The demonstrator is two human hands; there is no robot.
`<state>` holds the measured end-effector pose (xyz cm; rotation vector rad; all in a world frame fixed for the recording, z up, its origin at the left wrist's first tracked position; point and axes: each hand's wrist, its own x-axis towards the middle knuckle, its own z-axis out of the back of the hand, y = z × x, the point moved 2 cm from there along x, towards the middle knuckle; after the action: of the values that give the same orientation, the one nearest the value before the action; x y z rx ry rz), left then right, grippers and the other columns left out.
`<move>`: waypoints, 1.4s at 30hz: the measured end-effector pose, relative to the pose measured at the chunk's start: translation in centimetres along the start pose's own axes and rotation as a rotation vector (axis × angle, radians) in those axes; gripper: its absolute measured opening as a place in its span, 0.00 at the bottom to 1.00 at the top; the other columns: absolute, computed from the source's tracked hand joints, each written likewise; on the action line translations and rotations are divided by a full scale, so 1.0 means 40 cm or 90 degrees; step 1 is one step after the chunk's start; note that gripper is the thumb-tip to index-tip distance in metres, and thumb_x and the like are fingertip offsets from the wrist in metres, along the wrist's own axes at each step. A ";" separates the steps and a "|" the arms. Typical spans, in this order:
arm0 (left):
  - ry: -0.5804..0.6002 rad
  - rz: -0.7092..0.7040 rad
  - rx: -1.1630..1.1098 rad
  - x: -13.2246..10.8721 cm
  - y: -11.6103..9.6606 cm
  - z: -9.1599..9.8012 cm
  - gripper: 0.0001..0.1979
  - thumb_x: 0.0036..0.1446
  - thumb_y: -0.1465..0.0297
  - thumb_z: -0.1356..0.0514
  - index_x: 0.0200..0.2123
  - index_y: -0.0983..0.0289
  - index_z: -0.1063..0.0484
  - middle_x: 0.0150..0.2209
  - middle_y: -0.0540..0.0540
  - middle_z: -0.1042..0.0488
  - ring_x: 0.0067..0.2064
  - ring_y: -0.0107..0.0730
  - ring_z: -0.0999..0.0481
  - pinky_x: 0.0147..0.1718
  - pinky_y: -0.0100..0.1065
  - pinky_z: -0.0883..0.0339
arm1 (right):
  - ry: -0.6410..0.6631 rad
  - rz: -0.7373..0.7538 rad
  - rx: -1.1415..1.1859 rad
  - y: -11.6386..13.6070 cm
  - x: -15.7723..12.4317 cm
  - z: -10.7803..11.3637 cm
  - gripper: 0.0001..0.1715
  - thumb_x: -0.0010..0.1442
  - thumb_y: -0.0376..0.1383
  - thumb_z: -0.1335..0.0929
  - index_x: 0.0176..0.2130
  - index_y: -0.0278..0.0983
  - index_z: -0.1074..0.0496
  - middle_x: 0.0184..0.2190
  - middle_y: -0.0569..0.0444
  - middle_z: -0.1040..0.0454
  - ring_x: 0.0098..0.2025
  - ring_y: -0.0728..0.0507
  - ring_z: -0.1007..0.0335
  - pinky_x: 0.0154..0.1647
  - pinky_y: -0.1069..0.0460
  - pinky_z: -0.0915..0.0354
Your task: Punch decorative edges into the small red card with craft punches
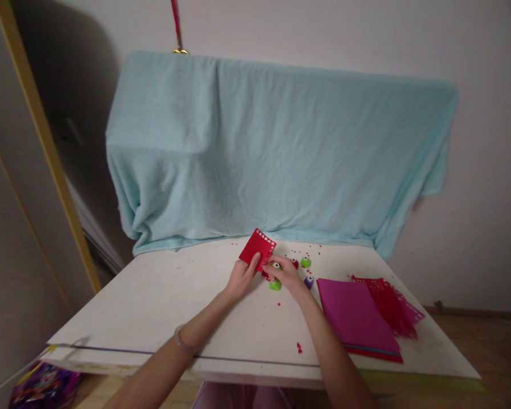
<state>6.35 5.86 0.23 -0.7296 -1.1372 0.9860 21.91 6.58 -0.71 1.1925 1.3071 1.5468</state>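
My left hand (241, 278) pinches a small red paper sheet (258, 247) with punched holes along its edges, held tilted above the white table (153, 301). My right hand (283, 275) is closed over a green craft punch (275, 283) pressed at the sheet's lower edge. Another green punch (305, 262) and a purple punch (309, 281) lie just right of my right hand.
A stack of magenta paper (354, 315) lies at the right, with punched red sheets (392, 304) beside it. Tiny red paper bits (298, 347) are scattered on the table. A light blue towel (276, 153) drapes over something behind. A yellow-edged door panel (38, 142) stands left.
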 end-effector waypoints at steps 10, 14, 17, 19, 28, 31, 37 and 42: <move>-0.019 0.019 -0.027 -0.003 -0.011 -0.004 0.24 0.63 0.52 0.52 0.28 0.65 0.31 0.21 0.50 0.34 0.25 0.29 0.36 0.26 0.29 0.42 | -0.033 -0.011 0.016 -0.003 0.005 0.003 0.14 0.51 0.44 0.29 0.33 0.36 0.28 0.18 0.62 0.35 0.17 0.53 0.44 0.20 0.56 0.46; -0.032 -0.009 -0.029 -0.001 -0.015 -0.002 0.22 0.63 0.54 0.52 0.30 0.65 0.31 0.23 0.50 0.33 0.27 0.30 0.35 0.29 0.30 0.41 | -0.044 -0.017 0.013 0.006 0.001 0.004 0.15 0.50 0.43 0.29 0.34 0.37 0.30 0.23 0.60 0.32 0.18 0.53 0.43 0.19 0.56 0.45; -0.026 -0.012 -0.028 -0.001 -0.020 0.000 0.22 0.64 0.55 0.52 0.30 0.65 0.31 0.25 0.51 0.32 0.27 0.30 0.34 0.30 0.30 0.40 | -0.039 -0.015 0.018 0.008 0.000 0.002 0.13 0.50 0.42 0.29 0.33 0.37 0.31 0.22 0.61 0.33 0.18 0.53 0.42 0.19 0.56 0.44; -0.019 -0.009 -0.025 -0.002 -0.022 0.000 0.21 0.64 0.55 0.52 0.30 0.65 0.30 0.25 0.51 0.31 0.28 0.30 0.34 0.30 0.29 0.40 | -0.026 -0.010 0.022 0.008 0.000 -0.001 0.12 0.50 0.41 0.29 0.32 0.37 0.31 0.21 0.62 0.34 0.17 0.53 0.42 0.19 0.56 0.44; 0.012 -0.008 -0.015 -0.006 -0.016 -0.005 0.22 0.64 0.55 0.53 0.26 0.64 0.35 0.21 0.48 0.35 0.25 0.29 0.36 0.28 0.29 0.43 | -0.001 0.000 0.027 0.012 -0.002 -0.005 0.12 0.50 0.41 0.28 0.30 0.37 0.31 0.19 0.61 0.34 0.18 0.53 0.43 0.20 0.56 0.44; 0.015 0.002 -0.012 -0.006 -0.012 -0.005 0.23 0.64 0.54 0.53 0.25 0.63 0.35 0.21 0.49 0.36 0.25 0.29 0.36 0.27 0.29 0.43 | -0.004 -0.011 0.024 0.013 -0.003 -0.004 0.13 0.50 0.42 0.28 0.30 0.37 0.32 0.19 0.62 0.34 0.18 0.52 0.43 0.21 0.56 0.43; 0.018 0.012 -0.004 -0.006 -0.014 -0.005 0.24 0.63 0.52 0.53 0.25 0.63 0.35 0.21 0.49 0.35 0.25 0.30 0.36 0.27 0.29 0.43 | -0.008 -0.010 0.022 0.005 0.001 -0.003 0.13 0.50 0.42 0.28 0.31 0.37 0.31 0.18 0.61 0.34 0.18 0.52 0.43 0.21 0.56 0.43; 0.002 -0.001 -0.010 -0.007 -0.026 -0.005 0.24 0.63 0.52 0.53 0.26 0.64 0.33 0.22 0.50 0.34 0.26 0.30 0.35 0.29 0.30 0.41 | -0.009 -0.010 0.017 0.002 0.002 -0.002 0.13 0.50 0.43 0.29 0.32 0.36 0.29 0.17 0.62 0.35 0.17 0.52 0.43 0.21 0.56 0.44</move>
<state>6.77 5.21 0.97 -0.7420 -1.1440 0.9758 21.82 6.64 -0.61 1.2048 1.3278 1.5113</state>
